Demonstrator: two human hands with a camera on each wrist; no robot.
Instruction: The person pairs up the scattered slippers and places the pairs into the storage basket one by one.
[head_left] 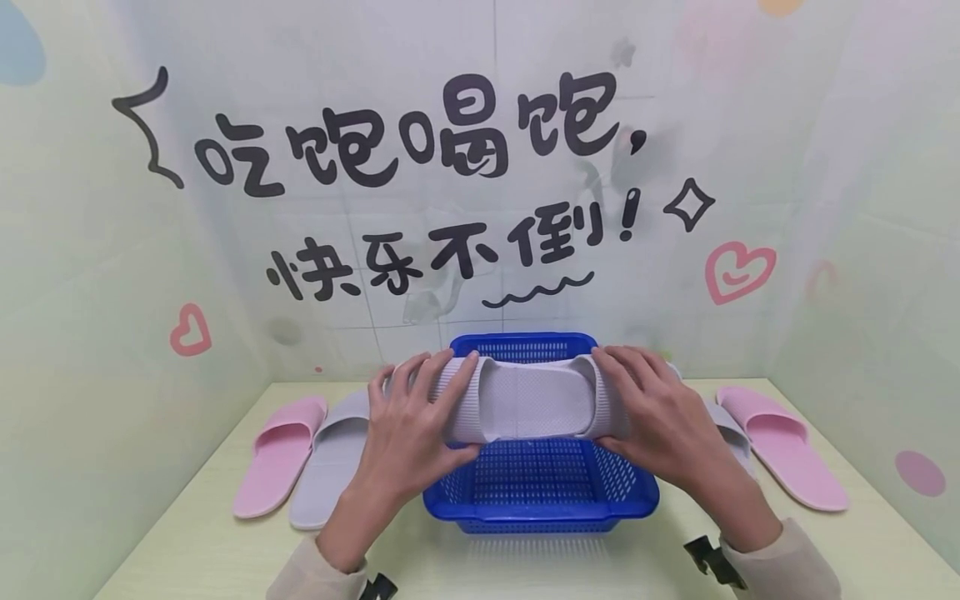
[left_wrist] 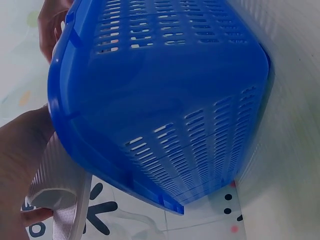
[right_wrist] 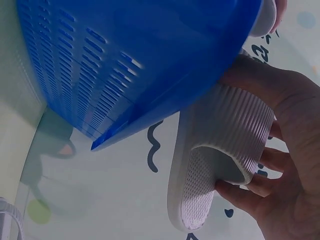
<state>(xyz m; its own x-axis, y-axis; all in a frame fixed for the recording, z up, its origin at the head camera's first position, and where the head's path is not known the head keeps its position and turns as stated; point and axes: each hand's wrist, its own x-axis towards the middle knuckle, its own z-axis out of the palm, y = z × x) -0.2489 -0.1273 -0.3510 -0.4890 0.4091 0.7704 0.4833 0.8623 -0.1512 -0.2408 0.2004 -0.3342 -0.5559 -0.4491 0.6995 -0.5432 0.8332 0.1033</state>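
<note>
Two light grey slippers (head_left: pixel 536 400), fitted together with a ribbed strap at each end, are held level over the blue plastic basket (head_left: pixel 540 510). My left hand (head_left: pixel 412 421) grips the left end, with fingers over the ribbed strap and thumb below. My right hand (head_left: pixel 663 417) grips the other end, around the strap. In the right wrist view, the ribbed strap (right_wrist: pixel 235 127) and textured footbed show beside the basket's rim, with fingertips at the strap's opening. Part of the left end (left_wrist: pixel 57 175) appears in the left wrist view. The basket's slotted floor shows below the slippers.
On the pale table (head_left: pixel 420 575), a pink slipper (head_left: pixel 273 471) and a grey slipper (head_left: pixel 326 475) lie left of the basket. Another grey slipper (head_left: pixel 731 433) and a pink slipper (head_left: pixel 798 462) lie to the right. A printed wall (head_left: pixel 480 250) stands close behind.
</note>
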